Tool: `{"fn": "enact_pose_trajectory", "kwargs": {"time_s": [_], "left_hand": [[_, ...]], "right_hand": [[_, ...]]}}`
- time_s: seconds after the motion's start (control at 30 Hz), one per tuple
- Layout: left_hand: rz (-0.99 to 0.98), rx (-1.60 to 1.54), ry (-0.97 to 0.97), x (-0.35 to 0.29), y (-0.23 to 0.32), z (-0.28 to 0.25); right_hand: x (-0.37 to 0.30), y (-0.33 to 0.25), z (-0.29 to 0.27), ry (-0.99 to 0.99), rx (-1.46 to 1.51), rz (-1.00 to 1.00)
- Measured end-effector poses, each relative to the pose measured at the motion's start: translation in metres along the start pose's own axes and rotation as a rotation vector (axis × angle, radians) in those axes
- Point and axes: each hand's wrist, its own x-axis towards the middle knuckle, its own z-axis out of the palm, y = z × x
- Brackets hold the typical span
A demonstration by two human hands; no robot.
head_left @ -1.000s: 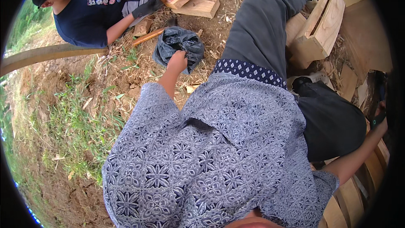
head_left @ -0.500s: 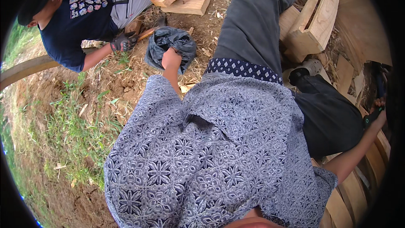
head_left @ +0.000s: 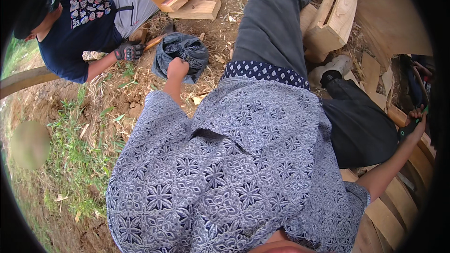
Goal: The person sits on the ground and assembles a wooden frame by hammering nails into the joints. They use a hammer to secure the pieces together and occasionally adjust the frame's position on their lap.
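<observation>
My left hand (head_left: pixel 178 69), fingers curled closed, is at the near side of the mouth of a dark plastic bag (head_left: pixel 199 65). The bag rests open on the ground; its contents are too dark to name, and so is anything inside my fist. Far out to the right, my right hand (head_left: pixel 414 121) is bent with its fingers curled, in the shade beside some wooden pieces. A black item with a green ring (head_left: pixel 407 130) sits against this hand or wrist. What the fingers grip there cannot be made out.
A co-worker (head_left: pixel 79 23) in black gloves sits at the upper left, one glove beside a wooden-handled tool (head_left: pixel 152 43). Wooden blocks (head_left: pixel 199 9) lie near them. A slotted wooden piece (head_left: pixel 333 16) stands beyond my legs. Curved boards (head_left: pixel 382 218) lie at lower right; grass grows at left.
The whole view has shifted slightly. My left hand has drawn back a little from inside the bag's mouth toward its near rim, showing more of the fist. My right arm stays out at the side.
</observation>
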Motion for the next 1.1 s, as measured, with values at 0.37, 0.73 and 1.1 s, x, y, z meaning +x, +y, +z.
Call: {"fn": "enact_pose_trajectory", "kwargs": {"time_s": [0.37,0.73,1.1], "left_hand": [[0.463,-0.777,0.118,-0.031,0.101,-0.085],[1.155,-0.992,-0.154,-0.155,0.352,-0.138],[1.265,-0.761,-0.522,-0.162,0.454,-0.080]], "right_hand": [[-0.087,0.095,0.197,0.317,-0.111,-0.054],[-0.113,0.217,0.237,0.139,-0.014,0.192],[-0.168,0.222,0.264,0.208,-0.198,0.330]]}}
